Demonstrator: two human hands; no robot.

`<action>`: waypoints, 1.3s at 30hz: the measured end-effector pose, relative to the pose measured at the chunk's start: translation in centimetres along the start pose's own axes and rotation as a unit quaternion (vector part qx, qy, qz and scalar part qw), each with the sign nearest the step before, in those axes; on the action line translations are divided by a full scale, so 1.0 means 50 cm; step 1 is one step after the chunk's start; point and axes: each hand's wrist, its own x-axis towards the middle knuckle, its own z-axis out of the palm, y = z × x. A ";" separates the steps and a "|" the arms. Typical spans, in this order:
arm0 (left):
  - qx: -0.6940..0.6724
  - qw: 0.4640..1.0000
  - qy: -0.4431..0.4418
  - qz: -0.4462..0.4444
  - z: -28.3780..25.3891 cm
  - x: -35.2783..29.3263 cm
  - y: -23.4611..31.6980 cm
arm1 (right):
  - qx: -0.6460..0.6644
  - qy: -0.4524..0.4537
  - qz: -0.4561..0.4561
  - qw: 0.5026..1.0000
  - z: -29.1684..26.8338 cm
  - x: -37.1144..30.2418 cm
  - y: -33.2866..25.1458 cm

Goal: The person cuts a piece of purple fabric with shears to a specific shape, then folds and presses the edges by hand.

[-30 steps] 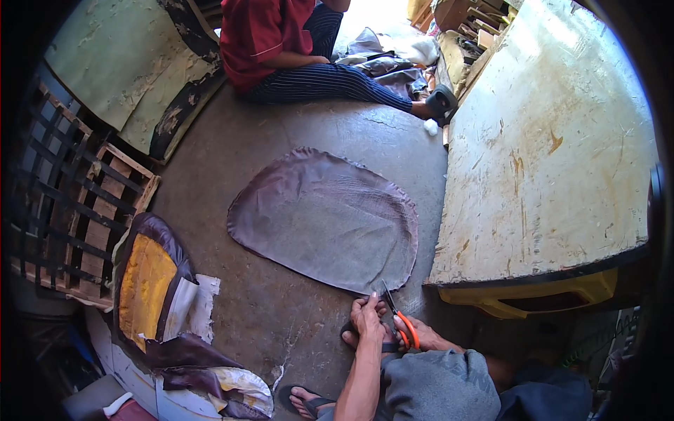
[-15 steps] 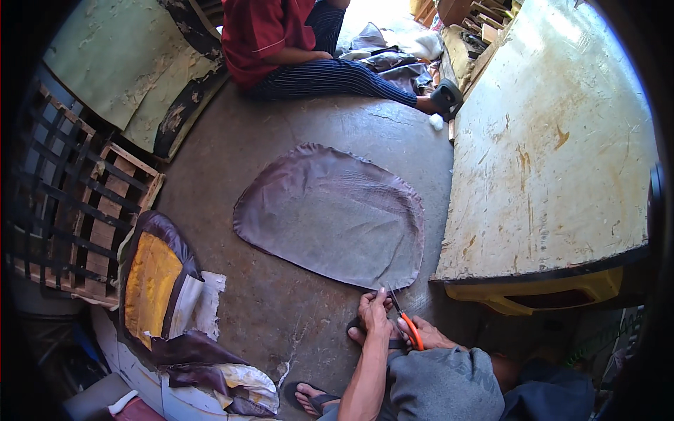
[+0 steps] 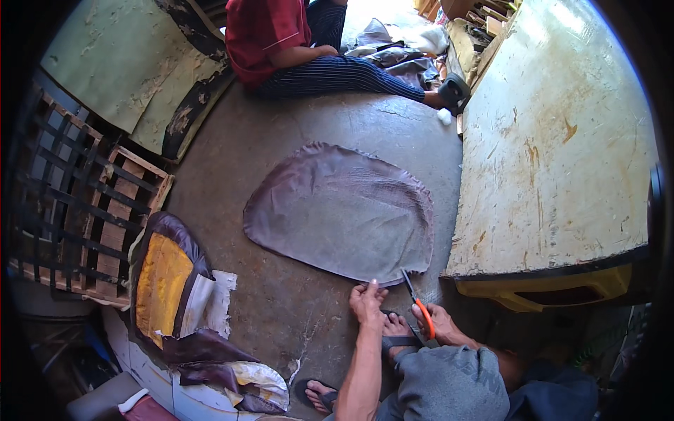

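Leather sheet [image 3: 340, 210] on floor: right hand [image 3: 437, 328] closed around orange scissors [image 3: 420, 309] at near edge, left hand [image 3: 368, 300] pinning it flat; cutting barely begun.

The left hand [image 3: 366, 300] pins the grey leather sheet [image 3: 340, 210] while the right hand [image 3: 437, 327] holds orange-handled scissors [image 3: 419, 303] at its edge.

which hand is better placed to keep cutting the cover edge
Right hand: it holds the scissors, blades at the cover's near edge. The left hand only pins that edge to the floor.
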 end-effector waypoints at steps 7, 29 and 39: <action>0.017 0.998 -0.034 -0.057 0.086 -0.031 -0.088 | 0.104 -0.029 0.022 0.994 -0.055 -0.002 0.031; -0.021 0.988 0.096 0.121 -0.104 0.059 0.190 | -0.401 0.018 -0.209 0.892 -0.092 0.131 0.105; -0.081 0.986 0.056 0.134 -0.258 0.180 0.451 | -0.515 0.199 -0.378 0.743 0.091 0.272 -0.141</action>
